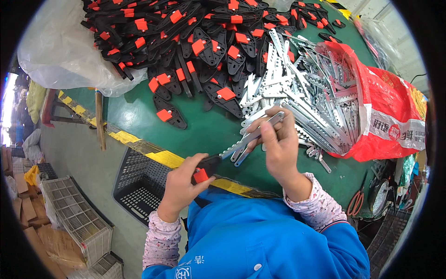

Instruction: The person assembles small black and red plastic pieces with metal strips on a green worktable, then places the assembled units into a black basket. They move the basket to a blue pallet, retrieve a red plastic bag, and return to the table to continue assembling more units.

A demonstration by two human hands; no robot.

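Note:
My left hand (184,185) holds a black plastic part (210,162) with a red block (200,175) on it, near the table's edge. Between thumb and fingers of my right hand (280,146) is a notched metal strip (251,135), slanting down to the left, its lower end at the black part; whether it sits inside the part cannot be told. Beyond my hands lies a large heap of black plastic parts with red blocks (170,78). Many loose notched metal strips (278,87) spill from a red plastic sack (379,115) behind and right of my right hand.
The green table (136,115) has a yellow and black taped edge (163,158). A dark plastic basket (139,185) stands below it. Red-handled scissors (356,203) lie at the right, beside a round metal dish (379,197). Clear plastic sheeting (76,66) covers the far left. Crates (76,216) stand on the floor.

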